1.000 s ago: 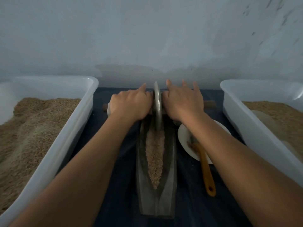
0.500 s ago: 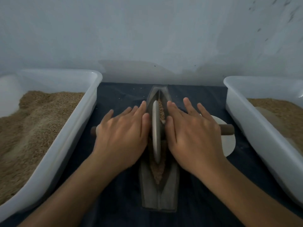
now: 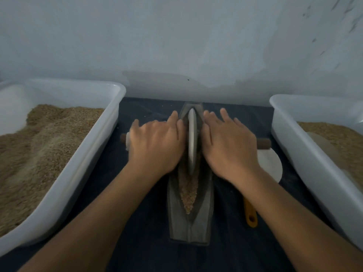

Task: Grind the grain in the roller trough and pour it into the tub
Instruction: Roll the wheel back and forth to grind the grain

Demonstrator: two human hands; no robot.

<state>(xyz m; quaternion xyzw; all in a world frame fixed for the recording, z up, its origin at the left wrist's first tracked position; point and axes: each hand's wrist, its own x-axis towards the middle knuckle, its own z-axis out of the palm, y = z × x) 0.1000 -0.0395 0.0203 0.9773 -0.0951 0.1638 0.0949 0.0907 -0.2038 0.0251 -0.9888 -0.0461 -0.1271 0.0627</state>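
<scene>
A grey boat-shaped roller trough lies lengthwise on the dark cloth, with brown grain in its groove. A metal disc wheel stands upright in the groove at the far half of the trough, on a wooden axle that sticks out on both sides. My left hand presses flat on the axle left of the wheel, fingers straight. My right hand presses flat on the axle right of the wheel. A white tub holding grain stands at the left, another white tub at the right.
A white plate lies between the trough and the right tub, partly under my right forearm. A yellow-handled tool lies beside the trough's near right. A pale wall rises close behind the trough.
The wheel rolled from the far end toward me, then back away to the far half of the trough. Both hands rode the axle with it, staying flat.
</scene>
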